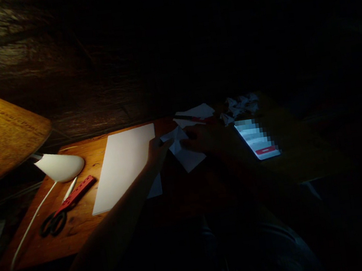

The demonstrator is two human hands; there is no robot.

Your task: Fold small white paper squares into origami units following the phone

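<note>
Between my two hands is a folded piece of white paper (187,156), with crease lines and a pointed lower corner. My left hand (157,152) pinches its left edge, the thumb lying on the paper. My right hand (203,138) grips the right side near the top; its fingers are dim in the shadow. Under my left forearm lies a stack of white sheets (128,164). Just beyond my hands is another white paper piece (206,109) with a dark, slim tool (187,117) on it, partly red, whose kind I cannot make out.
A lit phone (258,141) lies right of my hands, with several small folded paper pieces (240,104) behind it. On the left are black-handled scissors (54,223), a red strip with slots (77,192), a white pen-like stick (70,188) and a lamp (60,167) with its cord.
</note>
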